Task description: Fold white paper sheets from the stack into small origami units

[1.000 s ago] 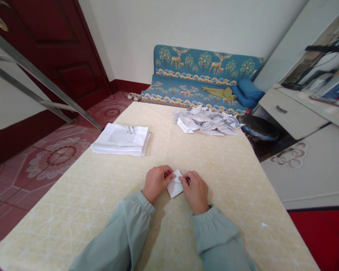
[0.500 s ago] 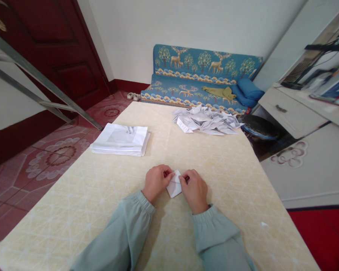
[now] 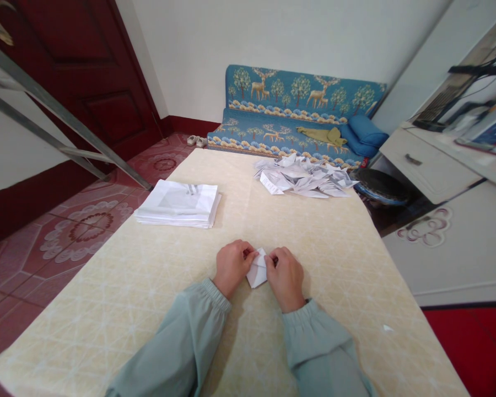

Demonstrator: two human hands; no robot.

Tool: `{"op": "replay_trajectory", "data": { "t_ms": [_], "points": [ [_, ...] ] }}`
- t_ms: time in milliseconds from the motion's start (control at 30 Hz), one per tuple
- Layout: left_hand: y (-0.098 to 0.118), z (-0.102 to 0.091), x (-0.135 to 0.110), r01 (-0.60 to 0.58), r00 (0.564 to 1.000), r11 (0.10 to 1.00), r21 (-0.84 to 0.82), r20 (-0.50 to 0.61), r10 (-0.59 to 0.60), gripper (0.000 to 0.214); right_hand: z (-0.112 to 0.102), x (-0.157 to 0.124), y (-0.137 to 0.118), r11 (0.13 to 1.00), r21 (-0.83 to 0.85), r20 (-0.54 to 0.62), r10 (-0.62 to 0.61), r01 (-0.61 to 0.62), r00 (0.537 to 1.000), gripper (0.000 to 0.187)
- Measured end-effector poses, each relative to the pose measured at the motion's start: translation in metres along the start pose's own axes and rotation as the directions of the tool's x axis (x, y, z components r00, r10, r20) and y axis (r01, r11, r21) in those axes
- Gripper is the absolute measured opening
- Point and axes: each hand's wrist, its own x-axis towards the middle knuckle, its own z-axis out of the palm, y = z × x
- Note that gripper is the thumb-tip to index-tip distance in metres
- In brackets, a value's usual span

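Left hand (image 3: 233, 267) and right hand (image 3: 286, 279) pinch opposite edges of the paper (image 3: 257, 274), which lies between them, on or just above the table (image 3: 248, 353). The step in hand appears to be folding; the next move likely calls for aligned, firm creasing.

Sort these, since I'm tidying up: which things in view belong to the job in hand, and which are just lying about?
Likely part of the job:
folded paper, held by left hand and right hand
stack of sheets
pile of folded pieces

Apparently just lying about:
small white scrap on the table
olive cloth on the sofa
shoes on the floor
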Motion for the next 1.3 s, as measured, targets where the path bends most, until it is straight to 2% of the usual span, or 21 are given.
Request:
{"op": "replay_trajectory", "data": {
  "t_ms": [433,667,1100,1300],
  "points": [
    [0.0028,0.0015,-0.0006,0.022,1.000,0.999,0.041,0.000,-0.022,0.015,0.0006,0.0024,-0.0005,0.999,-0.045,0.020,0.019,-0.018,1.000,0.014],
    [0.0004,0.0033,-0.0014,-0.008,1.000,1.000,-0.015,-0.026,0.007,0.011,-0.0002,0.0037,-0.0025,0.997,-0.054,0.020,0.057,-0.056,0.998,0.006],
    [-0.0010,0.0045,-0.0012,-0.033,0.999,0.997,-0.067,-0.022,0.031,0.012,0.0005,0.0036,-0.0034,0.993,-0.101,0.040,0.061,-0.057,0.997,0.007],
    [-0.0025,0.0023,-0.0005,-0.051,0.998,0.991,-0.127,-0.029,0.048,0.014,0.0016,-0.0006,-0.0002,0.999,-0.014,0.007,0.029,-0.029,1.000,0.009]
  ]
}}
